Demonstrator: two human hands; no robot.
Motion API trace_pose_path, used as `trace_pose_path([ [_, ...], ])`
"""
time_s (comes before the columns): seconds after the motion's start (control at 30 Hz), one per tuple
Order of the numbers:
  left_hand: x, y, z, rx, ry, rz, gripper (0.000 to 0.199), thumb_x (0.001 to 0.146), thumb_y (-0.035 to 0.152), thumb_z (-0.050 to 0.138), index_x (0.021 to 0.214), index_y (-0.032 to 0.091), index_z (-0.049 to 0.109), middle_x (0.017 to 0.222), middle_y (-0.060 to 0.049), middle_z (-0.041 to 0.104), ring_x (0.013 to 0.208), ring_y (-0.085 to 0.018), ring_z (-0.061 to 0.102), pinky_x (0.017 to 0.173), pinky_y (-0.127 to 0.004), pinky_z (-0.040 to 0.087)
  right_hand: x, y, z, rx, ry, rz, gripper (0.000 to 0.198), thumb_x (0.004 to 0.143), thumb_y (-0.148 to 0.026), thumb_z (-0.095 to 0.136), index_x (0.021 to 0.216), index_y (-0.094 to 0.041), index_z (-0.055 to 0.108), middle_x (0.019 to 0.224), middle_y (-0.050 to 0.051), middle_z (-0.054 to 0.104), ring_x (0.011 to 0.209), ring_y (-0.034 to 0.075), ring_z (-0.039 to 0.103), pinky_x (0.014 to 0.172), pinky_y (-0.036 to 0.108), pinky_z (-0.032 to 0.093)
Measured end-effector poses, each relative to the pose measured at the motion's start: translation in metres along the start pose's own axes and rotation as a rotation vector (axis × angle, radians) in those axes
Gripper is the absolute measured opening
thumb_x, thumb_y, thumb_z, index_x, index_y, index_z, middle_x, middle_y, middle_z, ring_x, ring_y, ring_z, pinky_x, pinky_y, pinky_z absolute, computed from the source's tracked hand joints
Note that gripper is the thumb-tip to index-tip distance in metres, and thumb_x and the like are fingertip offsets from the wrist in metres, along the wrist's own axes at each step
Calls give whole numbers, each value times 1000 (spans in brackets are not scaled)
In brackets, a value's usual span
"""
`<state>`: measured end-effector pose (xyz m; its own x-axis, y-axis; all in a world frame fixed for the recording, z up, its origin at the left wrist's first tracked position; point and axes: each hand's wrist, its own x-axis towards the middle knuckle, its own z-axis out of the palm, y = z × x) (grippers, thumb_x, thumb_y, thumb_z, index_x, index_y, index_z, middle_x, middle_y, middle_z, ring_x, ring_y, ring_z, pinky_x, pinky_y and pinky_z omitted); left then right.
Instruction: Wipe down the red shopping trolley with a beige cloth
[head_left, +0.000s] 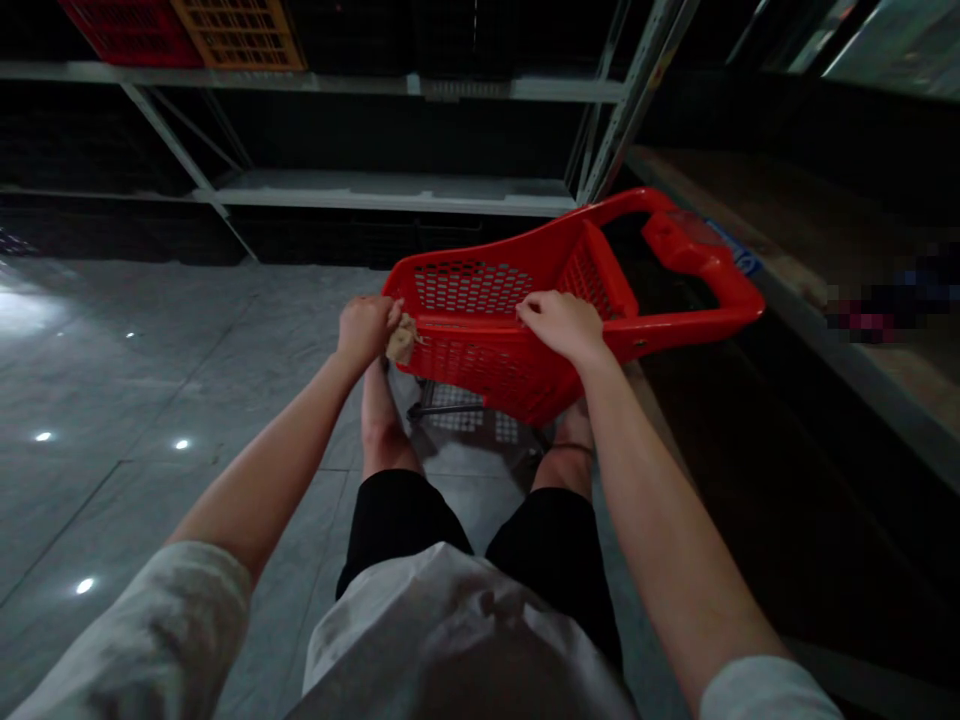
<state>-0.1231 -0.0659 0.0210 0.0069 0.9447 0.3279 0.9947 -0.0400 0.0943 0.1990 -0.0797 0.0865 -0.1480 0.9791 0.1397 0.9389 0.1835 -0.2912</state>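
A red plastic shopping cart (480, 345) with perforated sides stands in front of my legs, its handle toward the right. My left hand (366, 330) is closed on the rim at the cart's left end. Just beside those fingers is a small crumpled beige thing (403, 340); whether the hand also holds it, I cannot tell. Curled over the near side rim, close to the handle end, is my right hand (564, 322). Its fingertips reach to the inside of the basket. The cart's wheels are mostly hidden by my legs and the basket.
Behind the cart runs a metal shelf rack (405, 190), with a red crate (139, 35) and a yellow crate (240, 35) on an upper level. A long ledge (750, 215) lies along the right side. Grey floor tiles (150, 400) extend to the left.
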Motion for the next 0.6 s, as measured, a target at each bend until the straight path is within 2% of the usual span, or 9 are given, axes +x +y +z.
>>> trace_pose_path([
  [0.2, -7, 138, 7, -340, 17, 82, 48, 107, 51, 40, 85, 22, 72, 87, -10, 77, 79, -23, 69, 68, -29, 40, -6, -3, -3, 0, 20, 34, 40, 104, -41, 40, 101, -27, 78, 108, 8, 81, 101, 28, 74, 80, 35, 50],
  [0.3, 0, 178, 9, -508, -27, -10, 45, 107, 53, 39, 98, 25, 73, 92, -10, 79, 86, -26, 73, 73, -31, 46, -12, -2, -4, 23, 25, 12, 45, 106, -53, 37, 123, -30, 71, 113, 6, 81, 102, 28, 74, 79, 34, 50],
  [0.4, 13, 178, 10, -646, -195, -65, 49, 108, 54, 31, 117, 25, 69, 110, -10, 78, 101, -27, 74, 83, -33, 51, -18, 0, -3, -46, 15, -53, 62, 100, -67, 45, 150, -31, 51, 118, 6, 79, 101, 29, 74, 79, 35, 50],
  [0.47, 21, 164, 11, -672, -312, 9, 54, 109, 51, 24, 124, 21, 66, 125, -11, 75, 114, -25, 71, 94, -33, 51, -20, 2, -1, -142, -2, -153, 71, 97, -70, 51, 156, -33, 45, 128, 8, 76, 104, 30, 73, 78, 35, 49],
  [0.53, 25, 145, 11, -633, -404, 121, 57, 109, 51, 23, 127, 19, 66, 136, -12, 71, 124, -24, 67, 105, -32, 48, -18, 3, 2, -209, -35, -249, 60, 98, -68, 51, 148, -36, 56, 130, 6, 75, 104, 29, 72, 76, 34, 48],
  [0.6, 25, 125, 8, -560, -475, 201, 62, 108, 57, 23, 130, 20, 67, 139, -10, 69, 129, -24, 64, 109, -31, 45, -16, 4, 4, -216, -55, -297, 44, 100, -61, 51, 132, -36, 70, 123, 4, 76, 101, 26, 71, 72, 32, 45],
])
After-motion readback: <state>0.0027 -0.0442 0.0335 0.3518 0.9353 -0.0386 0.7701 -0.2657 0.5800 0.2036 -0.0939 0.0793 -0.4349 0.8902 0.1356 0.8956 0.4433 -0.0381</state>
